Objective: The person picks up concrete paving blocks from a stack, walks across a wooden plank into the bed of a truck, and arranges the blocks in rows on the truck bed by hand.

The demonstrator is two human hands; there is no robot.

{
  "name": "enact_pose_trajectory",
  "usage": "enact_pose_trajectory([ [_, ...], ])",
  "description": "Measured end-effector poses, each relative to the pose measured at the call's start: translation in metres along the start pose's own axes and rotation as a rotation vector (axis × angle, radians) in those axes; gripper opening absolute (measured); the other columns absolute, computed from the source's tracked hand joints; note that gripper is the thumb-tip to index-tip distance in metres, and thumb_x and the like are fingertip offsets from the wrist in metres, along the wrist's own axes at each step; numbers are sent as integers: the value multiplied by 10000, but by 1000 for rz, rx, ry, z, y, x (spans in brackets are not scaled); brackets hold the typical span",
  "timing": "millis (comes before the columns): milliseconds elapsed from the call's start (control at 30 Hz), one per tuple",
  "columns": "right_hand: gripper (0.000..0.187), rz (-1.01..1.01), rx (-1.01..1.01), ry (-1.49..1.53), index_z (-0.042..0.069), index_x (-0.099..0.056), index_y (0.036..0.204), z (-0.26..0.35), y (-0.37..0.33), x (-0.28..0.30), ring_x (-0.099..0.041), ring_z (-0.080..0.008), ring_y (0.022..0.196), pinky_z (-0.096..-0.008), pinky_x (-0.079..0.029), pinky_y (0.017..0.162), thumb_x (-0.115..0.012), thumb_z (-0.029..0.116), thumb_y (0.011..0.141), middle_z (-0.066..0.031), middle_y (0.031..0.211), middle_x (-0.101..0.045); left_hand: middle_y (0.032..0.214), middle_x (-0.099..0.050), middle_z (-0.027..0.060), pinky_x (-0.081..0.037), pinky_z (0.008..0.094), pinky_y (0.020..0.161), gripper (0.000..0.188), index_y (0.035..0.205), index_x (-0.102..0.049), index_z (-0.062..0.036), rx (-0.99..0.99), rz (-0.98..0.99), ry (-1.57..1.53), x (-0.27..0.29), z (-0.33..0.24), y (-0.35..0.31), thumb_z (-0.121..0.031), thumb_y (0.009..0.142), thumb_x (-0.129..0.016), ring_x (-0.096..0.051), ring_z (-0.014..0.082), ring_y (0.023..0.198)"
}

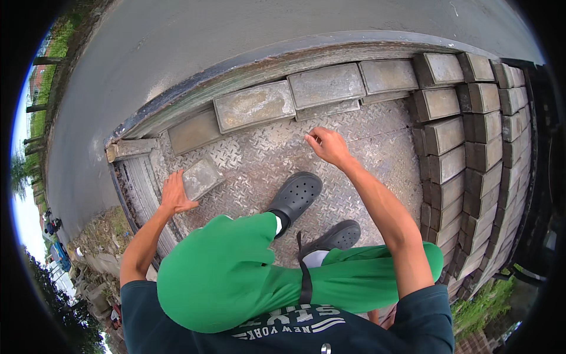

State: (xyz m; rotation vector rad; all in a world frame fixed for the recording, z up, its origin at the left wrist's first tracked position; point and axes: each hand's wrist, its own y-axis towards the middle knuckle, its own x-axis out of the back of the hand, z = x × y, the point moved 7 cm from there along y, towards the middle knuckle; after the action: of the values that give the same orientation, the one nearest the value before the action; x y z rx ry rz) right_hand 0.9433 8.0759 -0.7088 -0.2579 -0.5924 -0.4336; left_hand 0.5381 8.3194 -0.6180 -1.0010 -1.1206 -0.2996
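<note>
Grey block (202, 177) just beside left hand (175, 194)

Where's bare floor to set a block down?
Bare floor lies between the shoes and the right-hand stacks, the right forearm over part of it. A second patch separates the loose block from the left shoe. Crowded: the stacks, the wall row, and around the left hand.
</note>
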Motion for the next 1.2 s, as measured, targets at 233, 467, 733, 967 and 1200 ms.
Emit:
enact_pose_trajectory([
  [233, 569, 188, -362, 523, 53, -628, 1203, 15, -40, -58, -655, -262, 991, -390, -531, 823, -564, 545, 924, -162, 1090, -677, 1138, -508, 186, -391, 429, 903, 1041, 1337, -400, 36, -446, 18, 38, 109, -180, 29, -422, 485, -787, -491, 337, 1099],
  [467, 858, -40, -599, 1463, -14, -377, 1409, -30, -73, 24, -583, -286, 1142, -405, -485, 975, -588, 616, 865, -192, 1323, -529, 1115, -524, 193, -411, 431, 879, 1065, 1343, -399, 41, -820, -164, 109, 172, -366, 89, -464, 498, -806, -517, 333, 1079],
  [733, 1105, -638, -675, 1282, -92, -152, 1474, -103, -170, 151, -541, -335, 1207, -410, -490, 970, -818, 381, 730, -302, 1362, -432, 1134, -524, 188, -410, 393, 914, 1090, 1375, -357, 49, -1277, -185, 371, 213, -543, 104, -425, 498, -798, -527, 309, 1076],
  [967, 745, -922, -579, 1286, -20, -450, 1277, -104, -250, 236, -628, -268, 1018, -386, -546, 836, -819, 325, 728, -179, 1121, -602, 1192, -519, 200, -413, 396, 942, 1127, 1402, -336, 65, -1559, -298, 202, 215, -639, 87, -454, 515, -798, -524, 313, 1084],
  [1200, 704, -574, -854, 974, -47, -577, 1209, -138, -261, 329, -627, -287, 1070, -422, -539, 863, -808, 406, 722, -202, 1174, -629, 1189, -529, 234, -418, 439, 1008, 1092, 1363, -359, 94, -1349, -168, 50, 196, -690, 92, -556, 583, -759, -502, 361, 1162],
])
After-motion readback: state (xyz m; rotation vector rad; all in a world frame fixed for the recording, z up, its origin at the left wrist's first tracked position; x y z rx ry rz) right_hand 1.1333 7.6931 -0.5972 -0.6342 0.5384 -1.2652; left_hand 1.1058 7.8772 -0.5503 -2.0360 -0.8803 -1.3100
